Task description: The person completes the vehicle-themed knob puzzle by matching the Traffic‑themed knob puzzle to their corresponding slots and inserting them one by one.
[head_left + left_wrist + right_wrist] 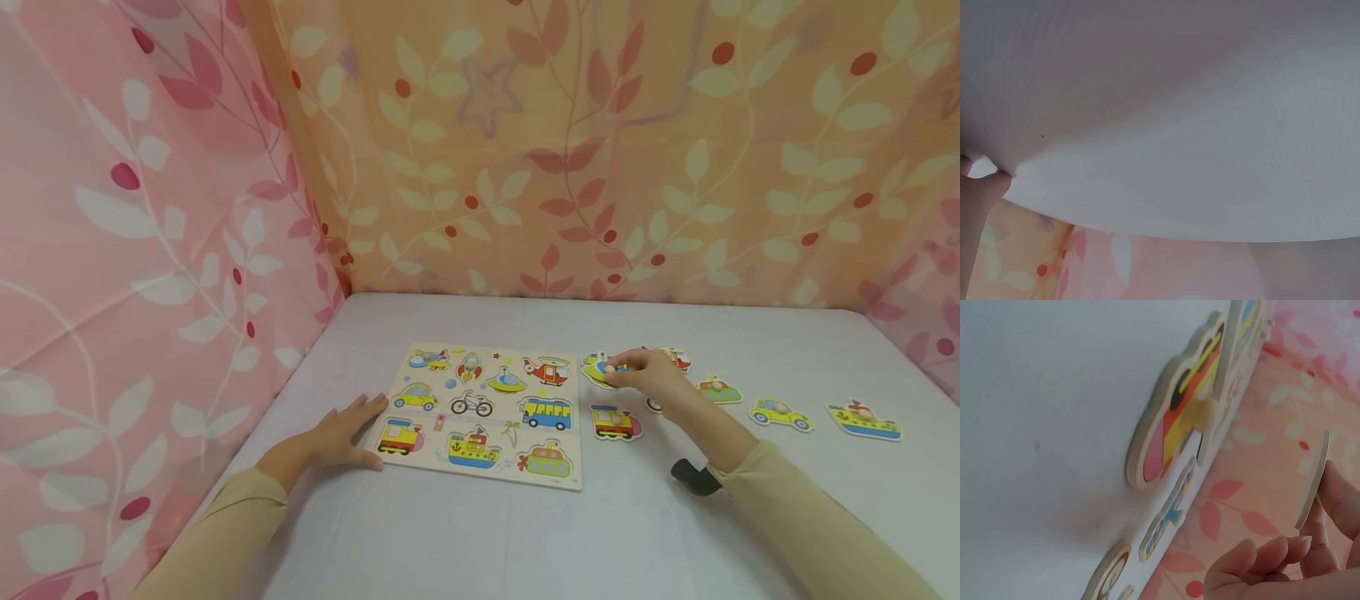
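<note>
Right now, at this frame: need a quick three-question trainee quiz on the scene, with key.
1. Which loose piece does the right hand hold?
2. True or false: the left hand is at the right edge of the puzzle board.
3. In the head view, where is the loose boat piece?
A) left of the board
B) farthest right of the loose pieces
C) under the left hand

Key:
1. The flying saucer piece.
2. False; it is at the left edge.
3. B
</note>
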{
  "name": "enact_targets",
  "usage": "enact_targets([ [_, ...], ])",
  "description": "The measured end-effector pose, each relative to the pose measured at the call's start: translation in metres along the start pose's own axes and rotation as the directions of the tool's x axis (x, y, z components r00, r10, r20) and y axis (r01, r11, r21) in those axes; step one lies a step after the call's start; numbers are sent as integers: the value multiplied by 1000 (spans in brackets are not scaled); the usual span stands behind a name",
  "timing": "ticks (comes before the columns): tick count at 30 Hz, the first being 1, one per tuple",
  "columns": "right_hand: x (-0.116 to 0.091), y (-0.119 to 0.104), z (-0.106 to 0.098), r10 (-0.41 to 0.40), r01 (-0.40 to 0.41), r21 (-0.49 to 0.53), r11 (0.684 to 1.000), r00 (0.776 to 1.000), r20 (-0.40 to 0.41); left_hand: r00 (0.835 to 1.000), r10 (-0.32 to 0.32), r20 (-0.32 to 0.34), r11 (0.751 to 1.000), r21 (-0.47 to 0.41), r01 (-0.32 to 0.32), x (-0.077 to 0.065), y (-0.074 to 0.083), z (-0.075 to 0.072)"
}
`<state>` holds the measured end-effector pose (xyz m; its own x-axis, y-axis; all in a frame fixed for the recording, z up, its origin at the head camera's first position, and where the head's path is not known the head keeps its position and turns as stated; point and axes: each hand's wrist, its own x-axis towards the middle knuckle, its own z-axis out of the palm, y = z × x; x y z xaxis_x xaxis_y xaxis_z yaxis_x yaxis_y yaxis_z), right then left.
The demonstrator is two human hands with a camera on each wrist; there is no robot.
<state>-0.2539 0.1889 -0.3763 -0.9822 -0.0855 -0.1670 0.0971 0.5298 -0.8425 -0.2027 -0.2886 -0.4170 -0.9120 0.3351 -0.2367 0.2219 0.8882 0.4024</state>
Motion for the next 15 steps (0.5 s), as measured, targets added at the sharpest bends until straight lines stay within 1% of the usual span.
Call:
enact_targets([
  [4,-1,-3,6,12,-12,14,1000,1000,-5,1000,6,-4,1000,-2,-6,0,0,-1],
  [8,-1,-5,14,-2,1,31,1000,1000,13,1000,1,-2,1000,2,-1,0,-1,1],
  [15,2,-10,29,-3,2,32,999,1000,16,1000,-1,-11,1000,9,1,-1,0,2],
])
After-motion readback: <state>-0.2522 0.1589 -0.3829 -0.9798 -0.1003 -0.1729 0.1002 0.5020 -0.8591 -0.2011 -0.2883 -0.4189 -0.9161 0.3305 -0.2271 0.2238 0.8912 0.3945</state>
